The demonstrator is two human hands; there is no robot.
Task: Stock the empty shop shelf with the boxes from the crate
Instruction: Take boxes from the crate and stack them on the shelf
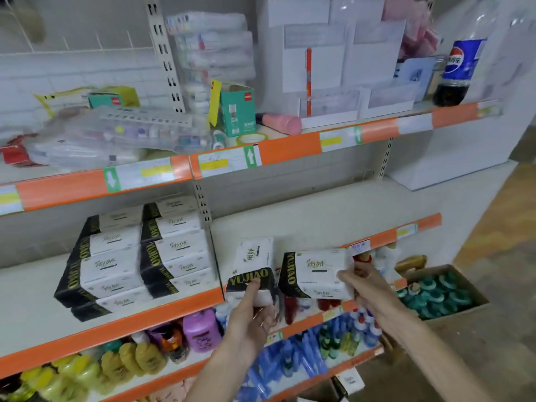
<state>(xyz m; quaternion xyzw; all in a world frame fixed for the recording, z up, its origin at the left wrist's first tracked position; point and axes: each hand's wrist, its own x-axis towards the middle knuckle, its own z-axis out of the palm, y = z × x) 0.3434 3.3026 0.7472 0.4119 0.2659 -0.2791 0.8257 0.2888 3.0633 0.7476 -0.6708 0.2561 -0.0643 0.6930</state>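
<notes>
The left hand (249,317) grips one pack (255,265) from below and behind, its thumb pressed flat on the black end marked YUJIAO and its fingers curled under the white underside. This pack points away from the person, black end nearest the camera and white body reaching over the front lip of the middle shelf (304,221). The right hand (365,282) holds a second pack (316,271) by its right end, thumb laid across the white printed face and fingers wrapped behind. This pack lies sideways, with its black end to the left and its long side running along the shelf's orange edge. The two packs are just beside each other, the second to the right of the first, with a narrow gap between them. Both sit at the front of the shelf's right bay; motion blur makes it hard to say whether either rests on the board or is held just above it. In the left bay of the same shelf, past the upright post, stand two stacks (139,253) of the same packs, several high, black ends turned to the left front. The shelf above carries loose stationery, white folders and a cola bottle (458,71) at its far right. The shelves below hold rows of bottles, among them a purple one (201,329) just left of the left wrist. On the floor to the right, an open carton (470,307) holds green-capped bottles.
</notes>
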